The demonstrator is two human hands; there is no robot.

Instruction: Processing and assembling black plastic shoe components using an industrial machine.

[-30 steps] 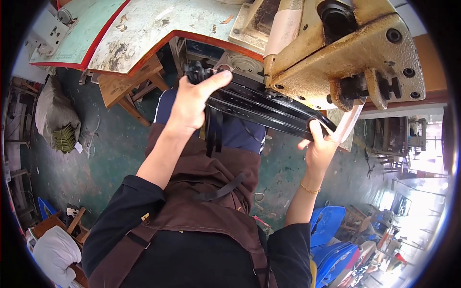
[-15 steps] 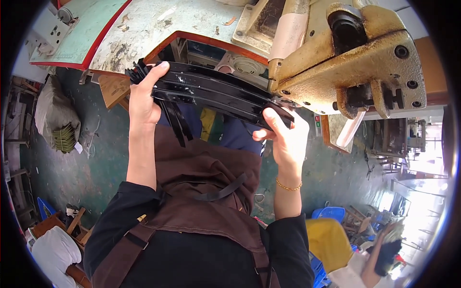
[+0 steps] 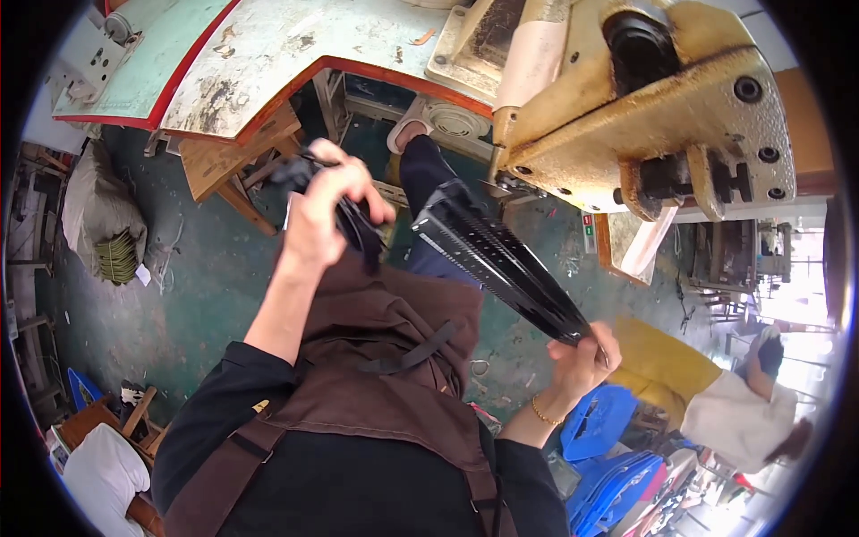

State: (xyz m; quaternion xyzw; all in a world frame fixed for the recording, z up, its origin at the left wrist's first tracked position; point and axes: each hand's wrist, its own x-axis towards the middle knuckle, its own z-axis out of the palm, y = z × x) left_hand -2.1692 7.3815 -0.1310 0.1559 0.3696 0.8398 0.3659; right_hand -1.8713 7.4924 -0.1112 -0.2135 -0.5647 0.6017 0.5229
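Observation:
My right hand [image 3: 586, 360] is closed round one end of a long, glossy black strip panel [image 3: 501, 264]. Its wider far end, marked with rows of small pale dots, hangs over the floor in front of my apron, below the sewing machine head. My left hand [image 3: 327, 201] grips a bundle of thin black strips [image 3: 360, 234], apart from the panel. Motion blurs this bundle, and my fingers hide part of it. The cream, oil-stained machine head [image 3: 644, 134] overhangs at the upper right, touched by neither hand.
A worn white worktable [image 3: 295, 45] with a red edge curves ahead. Under it stand a wooden stool [image 3: 237, 157] and a foot in a slipper. At left rests a sack [image 3: 103, 197]; at right are blue plastic pieces [image 3: 599, 421] and another person [image 3: 743, 412] beside yellow material.
The black panel, earlier stretched between both hands by the machine, has left my left hand. My right hand has carried it down to the right; my left has moved slightly right with the strips.

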